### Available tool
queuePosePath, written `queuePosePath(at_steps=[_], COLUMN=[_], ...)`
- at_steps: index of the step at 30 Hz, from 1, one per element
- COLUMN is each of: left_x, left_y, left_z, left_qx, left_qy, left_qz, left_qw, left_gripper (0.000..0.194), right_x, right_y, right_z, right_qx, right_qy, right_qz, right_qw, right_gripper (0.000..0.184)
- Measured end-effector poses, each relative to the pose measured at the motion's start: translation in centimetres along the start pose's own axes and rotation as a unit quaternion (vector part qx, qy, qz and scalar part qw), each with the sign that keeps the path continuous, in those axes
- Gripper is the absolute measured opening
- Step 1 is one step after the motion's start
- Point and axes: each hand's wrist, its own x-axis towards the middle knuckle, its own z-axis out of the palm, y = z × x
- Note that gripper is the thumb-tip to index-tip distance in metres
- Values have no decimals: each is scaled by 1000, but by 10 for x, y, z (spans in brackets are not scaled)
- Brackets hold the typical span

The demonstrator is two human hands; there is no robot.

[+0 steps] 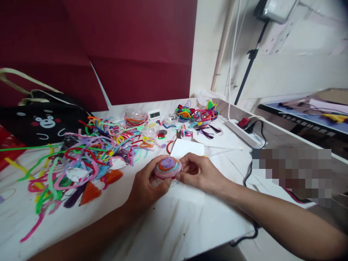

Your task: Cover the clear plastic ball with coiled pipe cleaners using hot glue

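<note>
My left hand [150, 183] is wrapped around a small clear plastic ball [169, 167], whose upper part is covered with coiled pipe cleaners. The coils run from purple at the top through orange and light blue to pink, with a red strand along the lower edge. From the right, my right hand [197, 170] is closed in a pinch at the ball's rim, thumb by the red strand. Whether the strand itself is between those fingertips is hidden. Just behind the ball lies a white sheet of paper [188, 148].
A tangled heap of colourful pipe cleaners [92, 156] covers the table's left, with orange tassels [92, 192] at its front. Finished-looking decorated balls [205, 115], a digital clock [154, 114] and clear balls stand behind. At right are a power strip [244, 132] and black cable [247, 177].
</note>
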Motion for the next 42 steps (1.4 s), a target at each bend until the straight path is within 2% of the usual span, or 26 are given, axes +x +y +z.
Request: queuePosePath(at_steps=[9, 12, 18, 22, 30, 38, 42], left_x=[0, 0, 0, 0, 0, -1, -4], left_y=[4, 3, -2, -5, -5, 10, 6], left_z=[3, 3, 3, 2, 3, 4, 4], left_qx=[55, 53, 75, 72, 64, 63, 54], left_qy=[22, 13, 22, 22, 21, 29, 26], left_qz=[12, 19, 28, 41, 29, 2, 19], left_qw=[998, 998, 997, 996, 997, 998, 998], left_gripper=[50, 52, 52, 51, 50, 50, 49], right_x=[0, 0, 0, 0, -1, -2, -3], right_y=[5, 7, 9, 9, 8, 11, 11], right_z=[4, 4, 3, 2, 3, 4, 5], right_qx=[-28, -27, -45, -50, -53, -65, -69], right_qy=[13, 14, 13, 2, 2, 16, 17], right_qz=[-8, -8, -26, -30, -29, -33, -32], right_qw=[999, 1000, 999, 998, 998, 997, 997], right_gripper=[53, 51, 38, 32, 30, 26, 26])
